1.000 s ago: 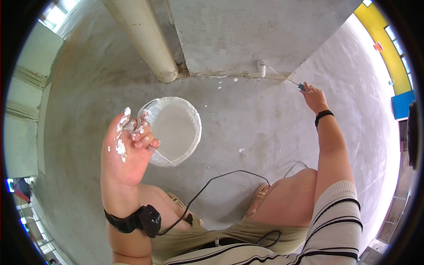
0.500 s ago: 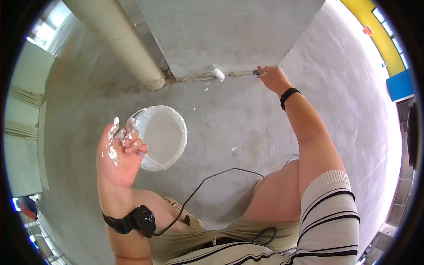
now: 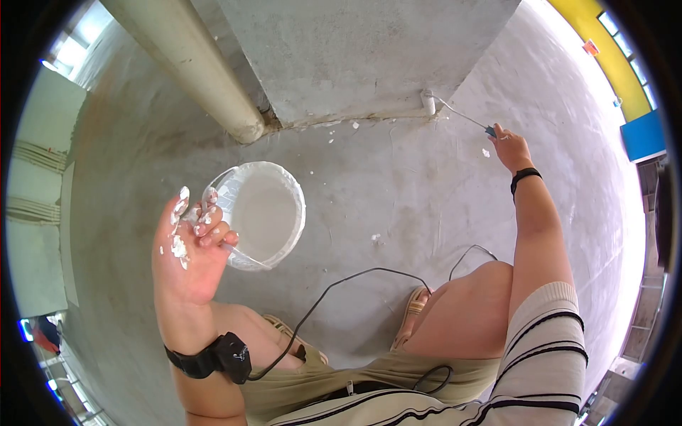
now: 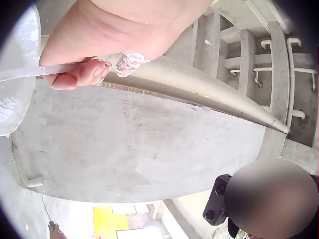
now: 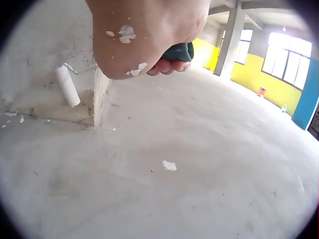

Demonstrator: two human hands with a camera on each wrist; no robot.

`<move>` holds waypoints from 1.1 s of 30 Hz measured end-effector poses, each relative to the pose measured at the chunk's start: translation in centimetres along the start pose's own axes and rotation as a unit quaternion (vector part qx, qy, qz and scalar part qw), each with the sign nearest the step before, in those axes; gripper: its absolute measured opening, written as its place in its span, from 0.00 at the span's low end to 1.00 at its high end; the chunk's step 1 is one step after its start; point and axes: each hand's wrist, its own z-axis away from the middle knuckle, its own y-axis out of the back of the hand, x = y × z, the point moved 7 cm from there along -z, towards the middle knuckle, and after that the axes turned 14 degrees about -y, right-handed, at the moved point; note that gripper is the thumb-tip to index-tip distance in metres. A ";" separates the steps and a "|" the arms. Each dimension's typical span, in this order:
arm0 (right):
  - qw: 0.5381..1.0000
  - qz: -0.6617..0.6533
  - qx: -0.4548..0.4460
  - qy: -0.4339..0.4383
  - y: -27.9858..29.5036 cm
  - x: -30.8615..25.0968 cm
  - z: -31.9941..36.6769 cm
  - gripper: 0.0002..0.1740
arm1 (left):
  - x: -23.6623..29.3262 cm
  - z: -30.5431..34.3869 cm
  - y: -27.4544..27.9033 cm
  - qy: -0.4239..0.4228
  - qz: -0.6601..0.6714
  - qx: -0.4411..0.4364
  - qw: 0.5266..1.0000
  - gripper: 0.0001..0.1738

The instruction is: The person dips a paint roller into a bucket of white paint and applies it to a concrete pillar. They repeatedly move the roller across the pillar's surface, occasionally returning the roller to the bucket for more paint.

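In the head view my left hand (image 3: 192,255), spotted with white paint, has its fingers curled round the thin handle (image 3: 249,257) of a white bucket (image 3: 303,209). Pale paint fills part of the bucket, and its rim is smeared. The left wrist view shows the handle strip (image 4: 30,72) running into the curled fingers. Out to the right, my right hand (image 3: 513,150) grips the dark handle of a paint roller (image 3: 428,104). The roller's white sleeve (image 5: 67,85) is at the foot of the grey pillar (image 3: 355,57), close to its right corner.
A thick cream pipe (image 3: 192,71) comes down to the floor left of the pillar. White paint drips (image 5: 169,165) lie on the grey floor. A black cable (image 3: 341,284) loops from the left wrist across my legs. Yellow walls and windows stand far right.
The roller swept left along the pillar's base, then came back right to the corner with my right hand. The left hand has kept its hold on the bucket handle.
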 end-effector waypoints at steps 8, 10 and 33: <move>0.991 0.047 0.040 0.115 1.3 -10.2 -2.6 0.16 | 0.4 -0.3 -0.8 -0.006 -0.009 0.020 1.000 0.21; 0.991 0.044 0.049 0.112 1.5 -9.7 -2.7 0.16 | 0.4 -0.3 -1.1 -0.009 -0.014 0.019 1.000 0.20; 0.998 0.020 0.047 0.044 0.8 -2.3 -0.6 0.15 | 0.0 0.1 -1.3 -0.008 -0.016 0.015 1.000 0.20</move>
